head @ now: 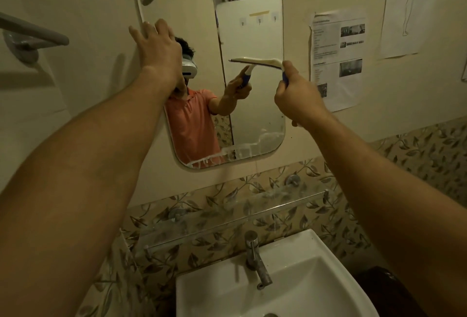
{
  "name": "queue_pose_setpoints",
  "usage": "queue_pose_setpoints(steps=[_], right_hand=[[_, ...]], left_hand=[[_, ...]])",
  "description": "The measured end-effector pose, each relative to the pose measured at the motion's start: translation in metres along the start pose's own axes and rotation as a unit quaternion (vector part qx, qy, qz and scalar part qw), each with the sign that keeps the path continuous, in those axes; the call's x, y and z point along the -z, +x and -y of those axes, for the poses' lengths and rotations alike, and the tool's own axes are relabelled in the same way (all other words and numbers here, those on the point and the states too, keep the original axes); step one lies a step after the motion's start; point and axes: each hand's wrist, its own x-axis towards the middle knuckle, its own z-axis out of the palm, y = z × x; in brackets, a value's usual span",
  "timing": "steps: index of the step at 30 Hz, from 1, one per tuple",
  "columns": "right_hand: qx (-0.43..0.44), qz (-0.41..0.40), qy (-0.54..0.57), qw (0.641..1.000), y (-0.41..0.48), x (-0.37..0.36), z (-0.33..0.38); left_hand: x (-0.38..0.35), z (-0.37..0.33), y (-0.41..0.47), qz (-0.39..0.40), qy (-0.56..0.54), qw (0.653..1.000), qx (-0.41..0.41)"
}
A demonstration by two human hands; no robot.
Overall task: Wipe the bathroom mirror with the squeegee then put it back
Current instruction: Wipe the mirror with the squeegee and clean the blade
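The right hand (298, 96) gripped the blue handle of the squeegee (267, 61), whose blade touched the right half of the mirror (252, 119) at mid-height. The left hand (156, 46) rested with fingers spread on the mirror's upper left edge.

A glass shelf (227, 211) (metal-railed) runs along the leaf-patterned tiles (429, 144), above the white basin (316, 266).
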Motion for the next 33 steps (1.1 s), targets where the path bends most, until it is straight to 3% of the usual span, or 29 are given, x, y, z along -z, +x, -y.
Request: queue_pose_setpoints(steps=[7, 22, 33], right_hand=[[-0.036, 0.046, 0.013, 0.998, -0.039, -0.024, -0.038], [-0.048, 0.059, 0.014, 0.997, -0.083, -0.068, -0.090], [-0.052, 0.087, 0.033, 0.994, -0.084, -0.057, -0.109]], left_hand=[[-0.001, 0.001, 0.000, -0.008, 0.007, 1.000, -0.005], [-0.007, 0.004, 0.001, -0.021, -0.009, 1.000, -0.007], [-0.007, 0.003, 0.001, -0.015, -0.020, 1.000, -0.004]])
